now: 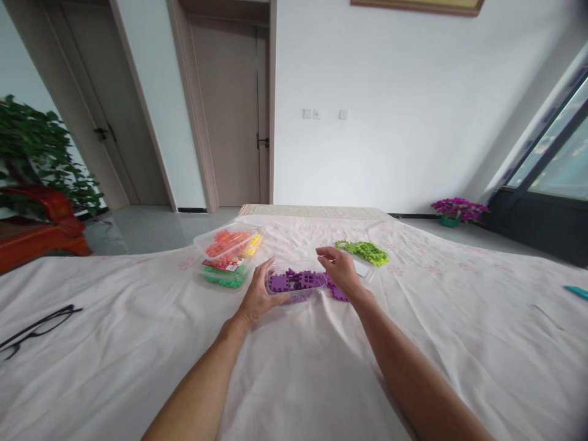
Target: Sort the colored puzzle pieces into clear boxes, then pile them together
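Observation:
A clear plastic box (294,292) with purple interlocking plastic pieces (310,280) in it sits on the cloth in front of me. My left hand (261,293) is closed on its left end, thumb along the near side and fingers at the far side. Over the box's right end hovers my right hand (340,269), its fingers bent and a small gap between thumb and fingertips, with nothing visible in it. Beneath that hand more purple pieces (337,293) lie on the cloth, partly hidden by it.
Stacked clear boxes (198,260) at the left hold orange, yellow and green pieces. Lime-green pieces (371,253) lie at the back right, beside a clear lid (367,272). Black eyeglasses (50,318) rest at the left, a blue object (576,292) at the far right. A wrinkled cloth (294,380) covers the surface.

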### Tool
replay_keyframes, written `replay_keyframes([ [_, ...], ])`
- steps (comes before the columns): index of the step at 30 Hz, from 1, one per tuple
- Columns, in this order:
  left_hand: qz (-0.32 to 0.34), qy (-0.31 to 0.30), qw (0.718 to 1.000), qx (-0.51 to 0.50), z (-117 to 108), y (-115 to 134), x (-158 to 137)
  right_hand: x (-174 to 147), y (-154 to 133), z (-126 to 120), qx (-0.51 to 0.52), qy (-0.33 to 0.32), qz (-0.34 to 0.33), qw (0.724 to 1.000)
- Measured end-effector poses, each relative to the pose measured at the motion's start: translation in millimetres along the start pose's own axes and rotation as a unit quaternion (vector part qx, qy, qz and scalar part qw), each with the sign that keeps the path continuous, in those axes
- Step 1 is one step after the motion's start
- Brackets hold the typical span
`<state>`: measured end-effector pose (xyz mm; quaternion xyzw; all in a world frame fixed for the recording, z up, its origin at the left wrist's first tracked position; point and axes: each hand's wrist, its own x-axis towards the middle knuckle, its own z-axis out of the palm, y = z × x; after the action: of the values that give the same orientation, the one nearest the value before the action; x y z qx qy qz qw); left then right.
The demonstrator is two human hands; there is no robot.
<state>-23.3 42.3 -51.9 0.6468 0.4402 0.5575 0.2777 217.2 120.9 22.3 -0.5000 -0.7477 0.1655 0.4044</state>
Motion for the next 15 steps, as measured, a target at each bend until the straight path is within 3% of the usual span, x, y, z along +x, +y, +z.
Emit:
replay_keyframes([
  [6, 0.011, 0.019, 0.999, 0.023, 1, 1, 1, -1, 51, -27, -0.147, -0.118, 0.075, 0.979],
  [11, 0.005, 0.038, 0.999, 0.033, 1, 4, 1, -8, 49, -24, -0.240, -0.163, 0.061, 0.955],
  [15, 0.006, 0.036, 0.999, 0.033, 1, 6, 1, -9, 45, -19, -0.245, -0.217, 0.053, 0.943],
])
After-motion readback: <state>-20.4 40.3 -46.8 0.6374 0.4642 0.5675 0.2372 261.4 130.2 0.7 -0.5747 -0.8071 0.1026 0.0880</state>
